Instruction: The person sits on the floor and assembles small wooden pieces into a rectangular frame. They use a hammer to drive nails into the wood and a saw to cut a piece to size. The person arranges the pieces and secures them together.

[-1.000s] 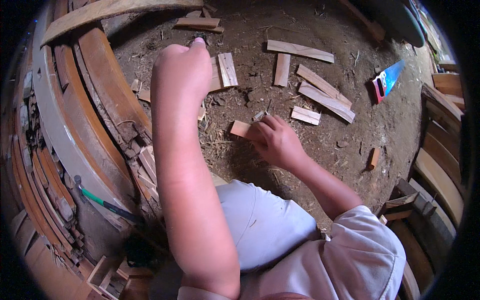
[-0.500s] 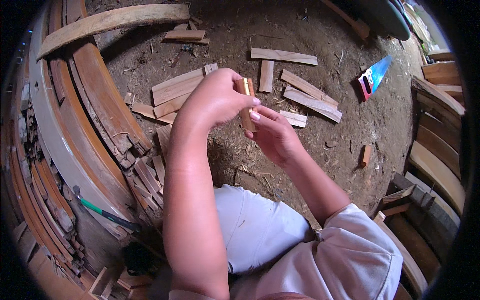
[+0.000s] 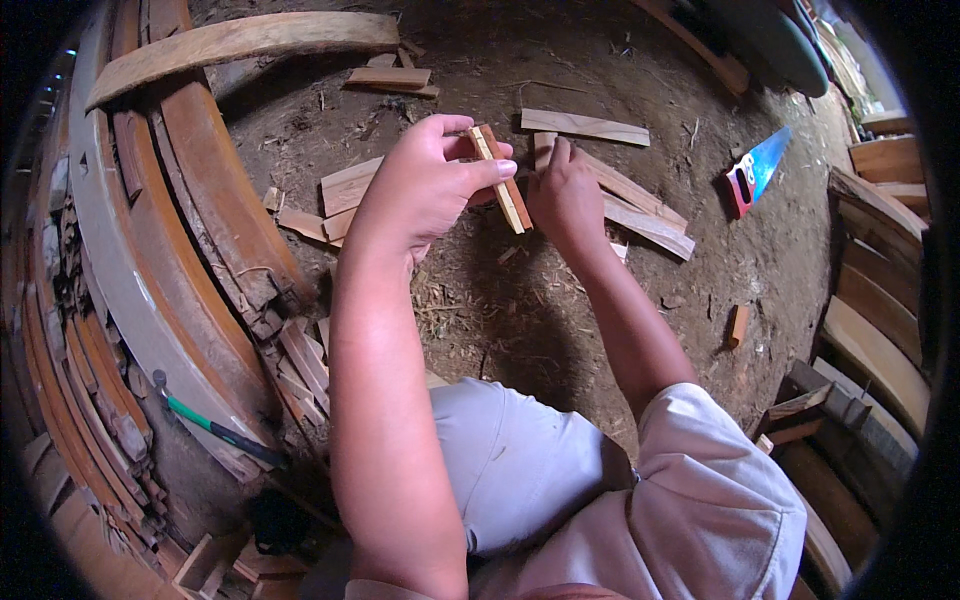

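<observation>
My left hand [image 3: 440,175] holds a short, narrow wooden block [image 3: 503,190], its thumb across the front and its fingers behind. One long side of the block is pale yellow, the other reddish brown, and it tilts with its lower end to the right. Just right of the block is my right hand [image 3: 570,200], back turned up and fingers bunched together. Its fingertips are hidden, so whatever may be in them does not show. Beyond that hand, on the dirt floor, lie a short wooden slat [image 3: 544,150] and longer pale slats [image 3: 650,228], partly covered by it.
A handsaw [image 3: 757,170] with a blue blade and red handle lies at the right, above a small orange-brown block [image 3: 738,326]. Long curved planks [image 3: 215,190] are stacked left, with a green-and-black-handled hammer [image 3: 215,428]. More curved boards [image 3: 865,340] line the right side.
My right hand has let go of the block and moved up and right, turning its back upward. The left hand now holds the block alone, with more of its length showing.
</observation>
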A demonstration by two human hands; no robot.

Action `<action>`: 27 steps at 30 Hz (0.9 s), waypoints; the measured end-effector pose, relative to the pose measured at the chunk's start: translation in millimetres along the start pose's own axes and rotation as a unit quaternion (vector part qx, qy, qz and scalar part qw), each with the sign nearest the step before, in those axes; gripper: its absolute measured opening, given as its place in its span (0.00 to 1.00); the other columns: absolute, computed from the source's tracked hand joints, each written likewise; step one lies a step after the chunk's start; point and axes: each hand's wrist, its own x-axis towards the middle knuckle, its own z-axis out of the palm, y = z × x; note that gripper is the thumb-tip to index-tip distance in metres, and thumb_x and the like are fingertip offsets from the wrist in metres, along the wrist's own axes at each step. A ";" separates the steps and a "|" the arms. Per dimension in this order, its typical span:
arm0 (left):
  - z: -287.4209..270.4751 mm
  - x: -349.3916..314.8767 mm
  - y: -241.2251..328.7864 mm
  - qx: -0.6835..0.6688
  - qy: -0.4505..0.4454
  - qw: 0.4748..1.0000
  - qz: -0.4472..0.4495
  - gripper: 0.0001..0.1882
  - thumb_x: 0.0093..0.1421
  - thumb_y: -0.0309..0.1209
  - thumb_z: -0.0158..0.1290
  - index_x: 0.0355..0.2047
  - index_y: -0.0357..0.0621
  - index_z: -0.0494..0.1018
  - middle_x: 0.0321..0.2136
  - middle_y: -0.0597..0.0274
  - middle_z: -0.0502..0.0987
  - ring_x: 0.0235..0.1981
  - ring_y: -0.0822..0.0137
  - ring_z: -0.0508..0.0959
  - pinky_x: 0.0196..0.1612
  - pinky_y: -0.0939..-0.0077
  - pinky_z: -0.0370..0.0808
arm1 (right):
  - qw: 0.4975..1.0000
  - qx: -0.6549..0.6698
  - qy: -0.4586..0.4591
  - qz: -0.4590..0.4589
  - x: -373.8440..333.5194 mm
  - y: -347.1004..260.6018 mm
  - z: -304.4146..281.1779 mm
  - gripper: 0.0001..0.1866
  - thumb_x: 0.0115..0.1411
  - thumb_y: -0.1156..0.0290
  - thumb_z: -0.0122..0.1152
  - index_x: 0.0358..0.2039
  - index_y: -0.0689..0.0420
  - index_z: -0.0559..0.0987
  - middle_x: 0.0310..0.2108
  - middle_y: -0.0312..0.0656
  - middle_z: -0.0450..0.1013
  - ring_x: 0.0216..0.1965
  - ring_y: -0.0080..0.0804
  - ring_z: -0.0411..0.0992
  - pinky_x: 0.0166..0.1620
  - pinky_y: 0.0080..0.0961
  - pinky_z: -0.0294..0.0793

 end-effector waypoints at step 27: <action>-29.7 -4.2 9.6 -0.081 0.165 0.981 0.060 0.20 0.70 0.25 0.57 0.58 0.26 0.71 0.52 0.46 0.80 0.54 0.55 0.83 0.65 0.57 0.77 | 0.978 0.077 -0.083 -0.174 -120.4 45.6 -90.7 0.30 0.60 0.61 0.74 0.59 0.58 0.77 0.53 0.51 0.76 0.56 0.51 0.74 0.59 0.47 0.73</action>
